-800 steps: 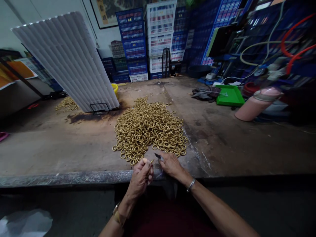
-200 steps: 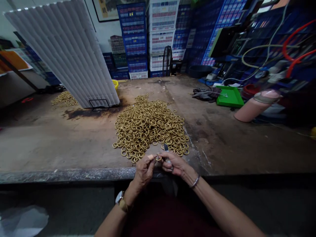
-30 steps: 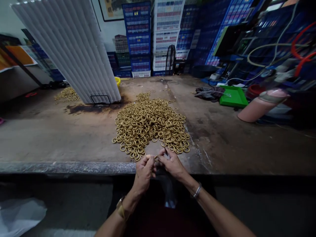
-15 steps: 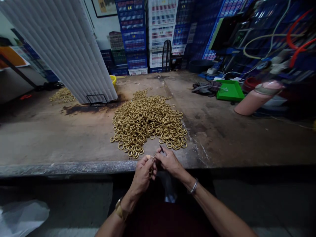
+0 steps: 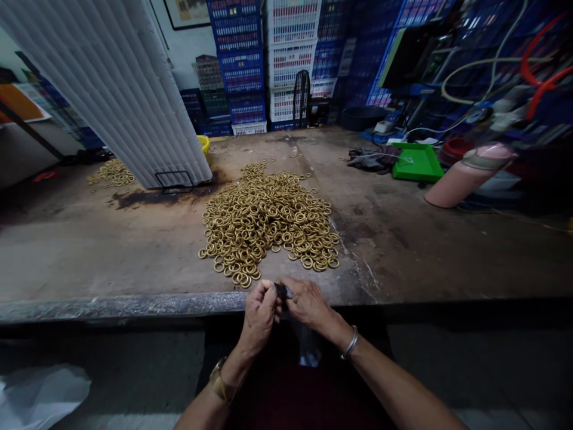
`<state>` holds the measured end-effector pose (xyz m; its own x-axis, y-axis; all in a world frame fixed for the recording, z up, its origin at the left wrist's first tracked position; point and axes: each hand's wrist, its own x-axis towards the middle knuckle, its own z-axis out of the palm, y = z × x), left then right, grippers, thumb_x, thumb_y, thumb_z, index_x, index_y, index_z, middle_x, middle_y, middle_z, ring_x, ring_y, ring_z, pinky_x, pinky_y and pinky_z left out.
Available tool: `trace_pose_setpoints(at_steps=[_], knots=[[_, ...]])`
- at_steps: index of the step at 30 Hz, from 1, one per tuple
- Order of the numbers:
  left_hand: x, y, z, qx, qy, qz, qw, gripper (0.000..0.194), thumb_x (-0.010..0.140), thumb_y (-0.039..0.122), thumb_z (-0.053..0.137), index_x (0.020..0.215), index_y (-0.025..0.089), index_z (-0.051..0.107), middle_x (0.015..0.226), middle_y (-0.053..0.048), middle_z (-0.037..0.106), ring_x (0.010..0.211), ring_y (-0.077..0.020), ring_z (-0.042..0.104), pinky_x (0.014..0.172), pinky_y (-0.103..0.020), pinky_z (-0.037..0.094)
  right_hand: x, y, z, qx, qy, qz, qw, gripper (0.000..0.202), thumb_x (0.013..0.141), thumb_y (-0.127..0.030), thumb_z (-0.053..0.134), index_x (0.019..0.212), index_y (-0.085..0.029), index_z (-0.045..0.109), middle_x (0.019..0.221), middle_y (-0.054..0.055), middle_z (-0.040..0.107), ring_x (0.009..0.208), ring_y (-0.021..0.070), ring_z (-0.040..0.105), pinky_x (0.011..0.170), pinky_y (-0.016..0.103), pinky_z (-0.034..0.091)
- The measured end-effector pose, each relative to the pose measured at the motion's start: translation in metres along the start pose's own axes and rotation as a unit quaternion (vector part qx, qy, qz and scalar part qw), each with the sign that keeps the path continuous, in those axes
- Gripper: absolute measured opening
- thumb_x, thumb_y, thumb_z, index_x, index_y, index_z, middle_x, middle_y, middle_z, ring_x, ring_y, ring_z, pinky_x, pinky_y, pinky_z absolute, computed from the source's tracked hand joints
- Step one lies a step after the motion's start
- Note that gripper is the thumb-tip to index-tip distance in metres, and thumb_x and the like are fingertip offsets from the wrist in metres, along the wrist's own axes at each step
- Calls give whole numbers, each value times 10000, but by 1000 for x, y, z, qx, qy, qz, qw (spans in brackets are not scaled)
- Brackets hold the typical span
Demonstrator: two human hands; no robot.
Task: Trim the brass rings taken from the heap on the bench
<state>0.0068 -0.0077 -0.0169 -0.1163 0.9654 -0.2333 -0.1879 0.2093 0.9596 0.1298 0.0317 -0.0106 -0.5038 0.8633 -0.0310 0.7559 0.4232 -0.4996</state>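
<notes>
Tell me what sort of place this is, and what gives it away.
Probably a small workshop or factory packing area: a worn, stained workbench with a big heap of brass-coloured rings, and stacked blue crates and white crates behind it.

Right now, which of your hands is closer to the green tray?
The right hand. The green tray lies ahead and to its right. The left hand is farther left, so farther from the tray.

My bench (image 5: 152, 251) bears a heap of rings (image 5: 268, 221), a green tray (image 5: 416, 162) and a pink bottle (image 5: 465, 178).
</notes>
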Motion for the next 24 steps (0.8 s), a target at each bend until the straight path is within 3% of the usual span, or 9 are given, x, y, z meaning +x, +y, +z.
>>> trace_pose_setpoints(at_steps=[3, 8, 12, 16, 20, 24], knots=[[-7, 6, -1, -16, -19, -4, 1000, 286, 766, 440, 511, 691, 167, 470, 543, 48, 463, 426, -49, 415, 375, -144, 319, 8, 3, 0, -53, -2, 54, 997, 234, 741, -156, 417, 921, -194, 562, 757, 53, 645, 672, 159, 575, 561, 234, 291], [-15, 18, -1, -145, -68, -69, 985, 255, 748, 405, 561, 725, 170, 466, 561, 50, 464, 433, -49, 423, 369, -144, 299, 25, 18, -4, -104, 63, 119, 985, 276, 779, -199, 424, 1036, -198, 526, 833, 63, 654, 752, 173, 593, 606, 243, 310], [-10, 14, -4, -213, -56, -94, 971, 272, 730, 392, 590, 706, 152, 466, 694, -4, 551, 486, -58, 459, 360, -144, 296, 34, 22, -12, -118, 101, 134, 979, 238, 786, -231, 462, 1019, -210, 506, 864, 45, 650, 768, 173, 594, 616, 246, 304], [-5, 7, -6, -247, -46, -116, 961, 247, 722, 362, 606, 742, 142, 496, 738, -45, 590, 536, -83, 500, 366, -148, 301, 40, 21, -11, -142, 87, 133, 977, 248, 806, -277, 469, 1047, -222, 494, 853, 48, 651, 753, 179, 594, 610, 251, 296], [1, 1, -10, -304, -46, -158, 938, 273, 660, 337, 666, 821, 162, 533, 660, -10, 566, 496, -82, 490, 345, -140, 253, 46, 27, -2, -165, 112, 131, 971, 251, 791, -166, 451, 1026, -217, 523, 855, 53, 650, 779, 188, 594, 617, 262, 288], [9, -2, -11, -348, -61, -172, 920, 300, 576, 337, 731, 691, 135, 541, 625, -10, 546, 495, -83, 488, 331, -135, 208, 50, 34, 2, -155, 117, 124, 973, 245, 772, -85, 394, 907, -204, 561, 841, 42, 659, 723, 172, 604, 576, 264, 264]])
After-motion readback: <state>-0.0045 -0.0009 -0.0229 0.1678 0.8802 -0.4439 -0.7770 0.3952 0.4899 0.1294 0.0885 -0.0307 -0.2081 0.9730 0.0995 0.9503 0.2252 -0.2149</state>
